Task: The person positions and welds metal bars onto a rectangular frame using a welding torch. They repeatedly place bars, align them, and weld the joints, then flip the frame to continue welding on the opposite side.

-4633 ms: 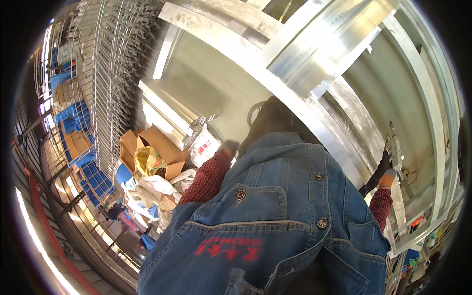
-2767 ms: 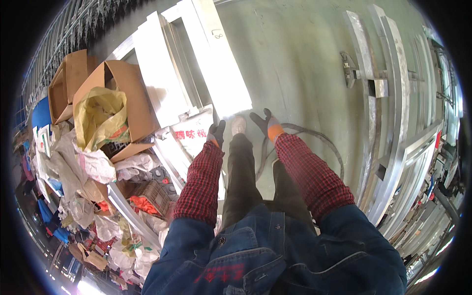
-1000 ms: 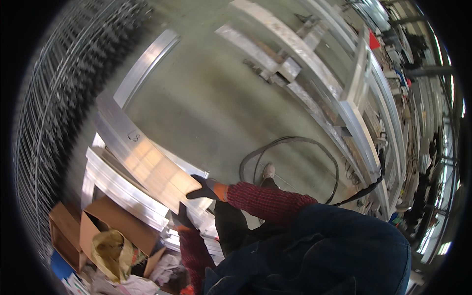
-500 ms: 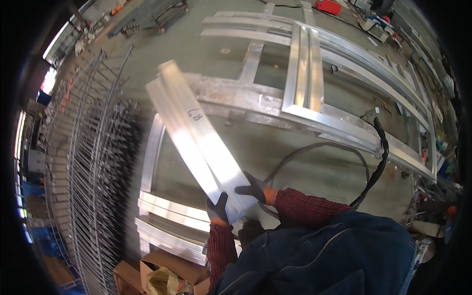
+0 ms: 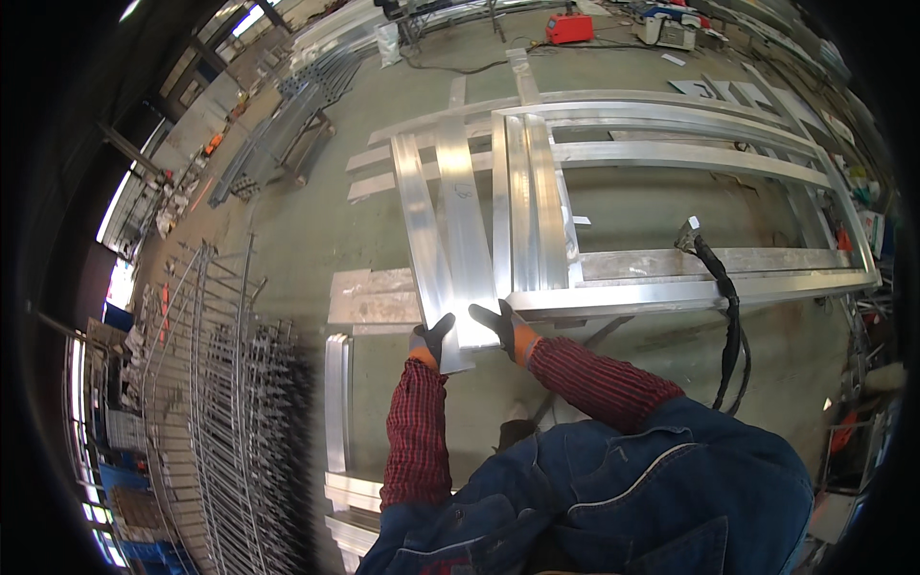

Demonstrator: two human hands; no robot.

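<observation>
Two long, flat aluminium bars, a left bar (image 5: 424,220) and a right bar (image 5: 468,230), stretch away from me side by side, spread slightly apart at the far end. The right one carries a dark handwritten mark. My left hand (image 5: 434,340), in a dark glove with an orange cuff, is closed around the near end of the left bar, thumb on top. My right hand (image 5: 498,326), gloved alike, grips the right bar's near end from its right edge. Just right of the bars, more aluminium bars (image 5: 535,211) lie across a large rectangular aluminium frame (image 5: 690,290).
Pale support beams (image 5: 369,297) lie beneath the bars and frame. A black cable (image 5: 725,307) hangs over the frame's near rail. Stacked metal racks (image 5: 230,402) stand at left. Other aluminium bars (image 5: 353,491) lie near my left side. A red machine (image 5: 569,29) sits far off.
My hands have swung the bars from a left slant to pointing nearly straight ahead, beside the bars on the frame. The two bars have fanned apart. My view has shifted forward.
</observation>
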